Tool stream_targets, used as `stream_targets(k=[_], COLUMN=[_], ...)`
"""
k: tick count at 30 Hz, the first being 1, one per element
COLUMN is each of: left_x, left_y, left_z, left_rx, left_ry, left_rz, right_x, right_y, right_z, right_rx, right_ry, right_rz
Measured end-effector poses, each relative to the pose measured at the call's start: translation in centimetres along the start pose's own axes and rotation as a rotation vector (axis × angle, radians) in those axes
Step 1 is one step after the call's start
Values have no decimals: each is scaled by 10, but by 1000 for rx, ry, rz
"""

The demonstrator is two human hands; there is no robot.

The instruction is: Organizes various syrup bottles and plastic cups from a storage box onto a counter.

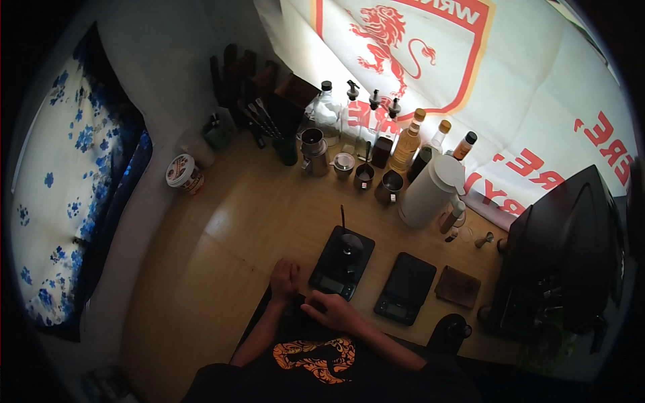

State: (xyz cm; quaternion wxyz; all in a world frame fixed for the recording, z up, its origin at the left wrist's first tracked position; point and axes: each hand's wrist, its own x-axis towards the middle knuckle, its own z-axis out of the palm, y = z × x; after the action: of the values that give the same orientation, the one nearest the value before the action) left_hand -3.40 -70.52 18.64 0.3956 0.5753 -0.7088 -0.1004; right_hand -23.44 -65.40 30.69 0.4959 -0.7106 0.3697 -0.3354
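Where the table [208, 269] ends at its near side, the left hand [285, 280] has its fingers folded inward, closed, with nothing visible in them. The right hand [332, 313] is loosely bent, its fingers partly open and, as it seems, empty. Just beyond them lies a black digital scale [325, 263], and on it sits a small shiny metal vessel [351, 246] with a thin dark stem at its far side; the exact kind of it I cannot tell. I judge this vessel to be light, stiff and rather slippery, so it is better taken around its sides than by the stem. The scale is probably rigid but sensitive to knocks, and two opposite edges would give the safest hold. To the right, a second black scale [406, 285] lies beside a brown wallet-like piece [458, 287]. Farther away stand a steel pitcher [390, 187], a white insulated jug [426, 195] and an amber glass bottle [406, 149], with a red-and-white banner [514, 74] behind them.
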Motion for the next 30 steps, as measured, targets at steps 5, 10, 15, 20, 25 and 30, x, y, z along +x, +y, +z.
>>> stream_targets(k=[5,10,15,20,25,30], left_x=[5,-55,-203,-322,-366,-363], left_y=[10,13,12,27,34,65], left_z=[-17,-76,-150,-203,-215,-217], left_rx=[-193,-593,-470,-405,-328,-297], left_ry=[-52,4,191,516,806,1057], left_rz=[-159,-465,-698,-907,-957,-982], right_x=[32,61,67,28,-18,-40], right_y=[11,1,-42,-58,-58,-64], right_z=[9,38,112,197,263,305], right_rx=[-182,-409,-350,-193,-110,-88], right_ry=[-326,-462,-623,-822,-1218,-1635], right_rz=[-88,-145,-122,-182,-213,-241])
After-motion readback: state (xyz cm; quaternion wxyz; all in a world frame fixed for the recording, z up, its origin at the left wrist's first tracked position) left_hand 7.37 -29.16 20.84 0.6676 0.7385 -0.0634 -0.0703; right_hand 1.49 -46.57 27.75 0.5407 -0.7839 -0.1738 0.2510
